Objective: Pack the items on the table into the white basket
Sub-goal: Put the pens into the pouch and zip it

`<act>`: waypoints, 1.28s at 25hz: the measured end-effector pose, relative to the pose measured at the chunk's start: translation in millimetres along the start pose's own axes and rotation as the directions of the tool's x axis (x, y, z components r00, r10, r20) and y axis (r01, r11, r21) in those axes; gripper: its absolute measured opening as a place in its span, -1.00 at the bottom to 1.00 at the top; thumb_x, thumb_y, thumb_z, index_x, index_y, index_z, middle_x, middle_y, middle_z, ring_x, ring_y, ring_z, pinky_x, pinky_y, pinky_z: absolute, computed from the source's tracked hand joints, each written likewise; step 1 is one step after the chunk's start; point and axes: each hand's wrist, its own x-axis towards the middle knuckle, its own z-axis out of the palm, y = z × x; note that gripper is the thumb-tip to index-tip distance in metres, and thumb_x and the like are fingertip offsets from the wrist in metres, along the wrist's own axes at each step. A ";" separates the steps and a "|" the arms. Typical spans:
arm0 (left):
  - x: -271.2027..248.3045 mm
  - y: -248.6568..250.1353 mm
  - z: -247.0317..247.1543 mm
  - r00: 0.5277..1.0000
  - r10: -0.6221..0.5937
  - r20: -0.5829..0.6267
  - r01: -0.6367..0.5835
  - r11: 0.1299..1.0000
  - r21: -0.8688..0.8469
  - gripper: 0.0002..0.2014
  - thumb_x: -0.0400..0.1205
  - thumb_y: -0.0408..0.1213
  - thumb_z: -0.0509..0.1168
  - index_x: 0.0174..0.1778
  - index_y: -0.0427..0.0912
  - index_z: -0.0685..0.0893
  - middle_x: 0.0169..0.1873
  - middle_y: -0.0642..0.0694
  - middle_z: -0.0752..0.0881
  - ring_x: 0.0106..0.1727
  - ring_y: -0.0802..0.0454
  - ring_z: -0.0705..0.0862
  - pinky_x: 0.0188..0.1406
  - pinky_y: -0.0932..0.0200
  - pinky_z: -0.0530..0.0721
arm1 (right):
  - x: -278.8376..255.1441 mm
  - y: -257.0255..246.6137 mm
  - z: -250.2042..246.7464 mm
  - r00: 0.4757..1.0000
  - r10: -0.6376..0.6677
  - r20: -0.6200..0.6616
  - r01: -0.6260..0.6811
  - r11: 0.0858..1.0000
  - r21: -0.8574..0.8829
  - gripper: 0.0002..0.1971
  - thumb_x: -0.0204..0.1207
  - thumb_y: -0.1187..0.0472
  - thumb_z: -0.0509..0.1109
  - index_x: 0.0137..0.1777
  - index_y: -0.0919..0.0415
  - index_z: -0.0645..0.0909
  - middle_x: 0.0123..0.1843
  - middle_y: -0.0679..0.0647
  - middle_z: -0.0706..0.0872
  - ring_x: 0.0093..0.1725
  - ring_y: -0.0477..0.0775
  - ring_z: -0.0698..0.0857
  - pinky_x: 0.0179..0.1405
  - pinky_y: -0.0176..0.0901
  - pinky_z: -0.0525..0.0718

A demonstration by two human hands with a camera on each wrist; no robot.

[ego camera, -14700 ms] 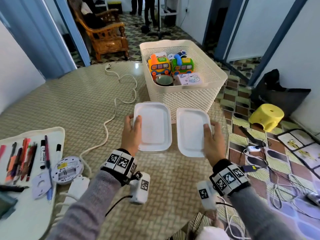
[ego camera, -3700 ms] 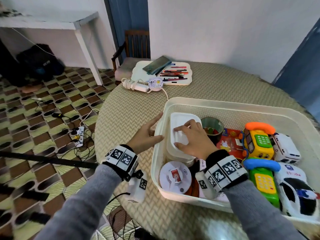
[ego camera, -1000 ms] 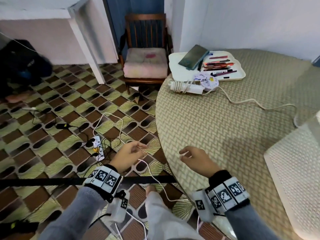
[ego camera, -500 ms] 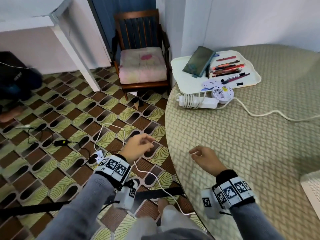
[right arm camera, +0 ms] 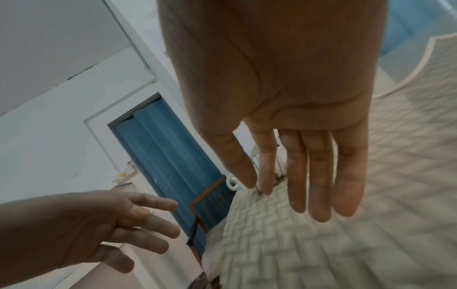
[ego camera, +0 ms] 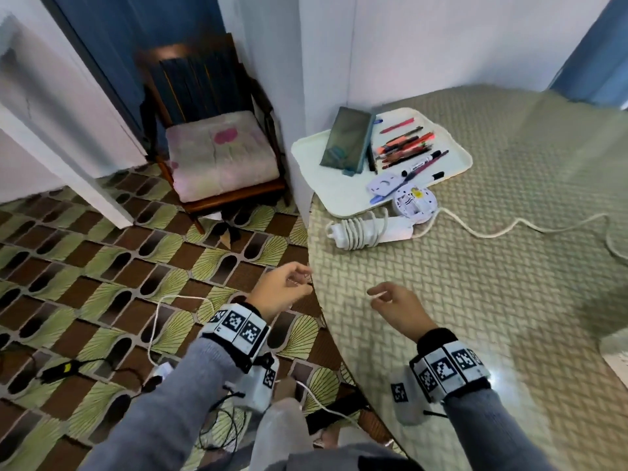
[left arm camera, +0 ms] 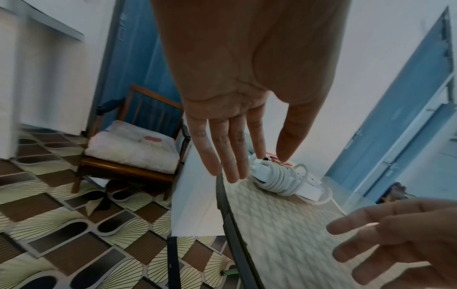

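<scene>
At the near edge of the round bench (ego camera: 475, 300), both of the person's hands hang empty with fingers loose: the left hand (ego camera: 283, 289) just off the rim over the patterned floor, the right hand (ego camera: 396, 305) above the woven cover. A few seconds ago the right hand was pressing a white container down inside the white basket (ego camera: 615, 351); now only a pale corner of that basket shows at the right border, and the view has swung to the far side, so I judge that item packed and the person heading for whatever remains. What remains, counted: one white tray (ego camera: 326, 185) carrying one dark green case (ego camera: 348, 139) and roughly a dozen pens (ego camera: 407, 147), too bunched to count exactly, one round white device (ego camera: 414, 202), and one power strip (ego camera: 365, 230) wrapped in its own cord. One wooden chair (ego camera: 217, 154) stands beyond the bench.
</scene>
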 end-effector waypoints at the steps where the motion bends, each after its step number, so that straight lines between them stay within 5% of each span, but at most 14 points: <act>1: 13.1 3.2 -6.4 0.999 0.021 0.038 -0.022 0.999 0.024 -0.73 0.58 -0.31 0.38 0.18 -0.04 0.60 0.04 -0.09 0.69 0.01 0.04 0.64 0.21 0.00 0.62 | 5.9 -4.9 2.3 0.999 0.018 -0.030 -0.018 1.000 0.019 -0.76 0.59 0.26 0.32 0.23 0.20 0.63 0.02 0.08 0.64 -0.09 -0.07 0.60 -0.27 -0.35 0.49; 3: 37.6 7.5 -20.7 0.993 0.058 0.107 -0.066 0.995 0.069 -0.74 0.57 -0.28 0.40 0.16 -0.05 0.59 0.05 -0.12 0.69 0.04 0.03 0.65 0.20 0.04 0.62 | 15.6 -13.2 6.3 0.994 0.057 -0.092 -0.052 0.997 0.063 -0.74 0.57 0.27 0.32 0.24 0.21 0.63 0.09 0.15 0.68 -0.02 -0.01 0.62 -0.16 -0.26 0.53; 10: 100.2 13.4 -48.8 0.957 0.123 0.262 -0.162 0.978 0.133 -0.76 0.55 -0.36 0.40 0.06 0.03 0.64 -0.03 -0.07 0.70 0.00 -0.01 0.67 0.18 -0.02 0.65 | 21.6 -21.9 18.9 0.951 0.167 -0.261 -0.115 0.972 0.203 -0.74 0.56 0.28 0.34 0.23 0.23 0.62 0.07 0.14 0.69 -0.06 -0.04 0.64 -0.35 -0.42 0.50; 15: 139.3 37.9 -40.2 0.925 0.197 0.325 -0.241 0.965 0.101 -0.74 0.57 -0.43 0.37 0.16 -0.12 0.65 0.00 -0.07 0.70 -0.06 0.12 0.64 -0.04 0.31 0.63 | 34.6 -15.2 8.4 0.891 0.214 -0.400 -0.088 0.947 0.310 -0.78 0.54 0.35 0.32 0.14 0.26 0.68 0.05 0.06 0.72 -0.08 -0.09 0.64 -0.19 -0.33 0.62; 21: 183.9 60.6 -31.6 0.931 0.247 0.269 -0.286 0.951 0.114 -0.78 0.59 -0.43 0.36 0.12 -0.11 0.68 -0.04 -0.03 0.74 -0.10 0.14 0.62 -0.23 0.52 0.51 | 66.3 -20.9 -27.9 0.837 0.220 -0.501 -0.014 0.924 0.382 -0.81 0.48 0.39 0.34 -0.06 0.11 0.71 -0.10 0.08 0.77 -0.16 0.05 0.70 -0.27 -0.28 0.58; 26: 219.4 81.5 -37.4 0.923 0.293 0.251 -0.325 0.941 0.097 -0.78 0.59 -0.45 0.35 0.11 -0.11 0.69 -0.05 -0.08 0.74 -0.11 0.08 0.64 -0.13 0.38 0.55 | 97.7 -53.1 -58.1 0.860 0.172 -0.480 0.051 0.908 0.416 -0.77 0.47 0.42 0.30 -0.12 0.09 0.69 -0.11 0.14 0.78 -0.23 0.06 0.70 -0.33 -0.30 0.55; 32: 291.9 103.1 -52.2 0.929 0.313 0.198 -0.345 0.925 0.157 -0.77 0.59 -0.44 0.35 0.13 -0.13 0.68 -0.01 -0.07 0.73 0.00 0.03 0.67 -0.13 0.52 0.50 | 173.1 -106.8 -85.2 0.922 0.155 -0.355 0.003 0.914 0.405 -0.84 0.53 0.37 0.25 -0.06 0.15 0.63 -0.24 0.09 0.68 -0.39 -0.02 0.59 -0.42 -0.35 0.53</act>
